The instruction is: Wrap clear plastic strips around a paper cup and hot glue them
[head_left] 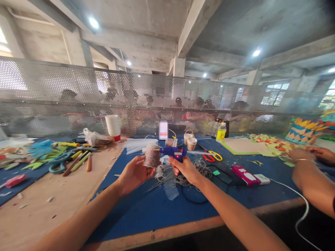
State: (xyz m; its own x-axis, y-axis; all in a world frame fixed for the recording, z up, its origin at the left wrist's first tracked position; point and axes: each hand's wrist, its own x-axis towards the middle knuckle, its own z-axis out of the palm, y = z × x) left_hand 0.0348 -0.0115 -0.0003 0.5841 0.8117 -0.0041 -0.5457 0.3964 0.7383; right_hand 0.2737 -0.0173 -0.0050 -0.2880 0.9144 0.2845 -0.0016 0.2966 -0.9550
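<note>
My left hand (pixel 134 176) is closed around a small cup wrapped in grey-brown cord (pixel 152 157), tilted above the table. In my right hand (pixel 187 169) is a blue hot glue gun (pixel 174 152), its nozzle pointing left against or just beside the cup's wall; I cannot tell whether they touch. A clear glue stick (pixel 200 153) sticks out of the gun's back end. Beneath my hands lies a tangle of grey cord (pixel 201 170) with clear plastic scraps. Just behind the gun stands another cord-wrapped cup (pixel 171 142).
Red and yellow scissors (pixel 212 156) lie right of the gun, near two small handled cups (pixel 190 142) and a yellow bottle (pixel 221 132). A magenta power bank (pixel 246 175) trails a white cable. At right are a co-worker's hands (pixel 305 158). Stacked paper cups (pixel 113 128) stand left. A perforated screen (pixel 146 94) closes the back.
</note>
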